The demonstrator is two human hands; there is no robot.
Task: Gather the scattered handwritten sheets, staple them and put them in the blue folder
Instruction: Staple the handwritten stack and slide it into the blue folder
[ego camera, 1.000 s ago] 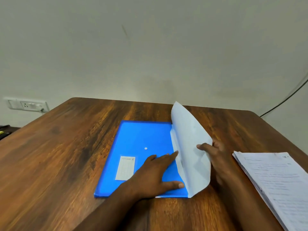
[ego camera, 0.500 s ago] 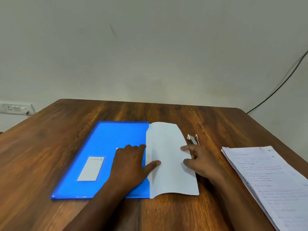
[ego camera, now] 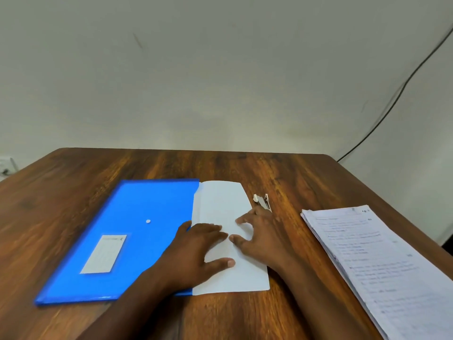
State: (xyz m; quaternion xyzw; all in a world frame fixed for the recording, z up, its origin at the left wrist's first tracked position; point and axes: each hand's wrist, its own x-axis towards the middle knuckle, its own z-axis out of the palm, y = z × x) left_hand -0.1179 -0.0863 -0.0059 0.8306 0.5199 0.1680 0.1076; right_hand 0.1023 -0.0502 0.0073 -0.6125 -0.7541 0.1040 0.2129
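Two hands of yours lie on the white flap [ego camera: 221,209] of the folder [ego camera: 127,231], but take the scene from the biggest thing down. Your table [ego camera: 245,168] is dark wood and runs to a pale wall [ego camera: 220,69], where a black cable [ego camera: 392,99] slants down at the right. Your folder lies flat on the left half of the table, its blue face up, with a white snap [ego camera: 148,221] near its middle and a pale label [ego camera: 104,253] toward the near left. Its flap is folded out to the right and lies flat on the wood. Your sheets [ego camera: 382,261] sit in one stack on the right of the table, well apart from the folder, handwriting up; you cannot tell from here whether they are stapled. Your left hand [ego camera: 196,251] rests across the seam between the blue face and the flap, fingers straight and together, thumb spread out over the flap, holding nothing. Your right hand [ego camera: 264,234] presses the flap's right part with fingers spread wide, also holding nothing. Your stapler [ego camera: 263,201] lies just beyond the right hand's fingertips, beside the flap's far right edge, partly hidden by them.
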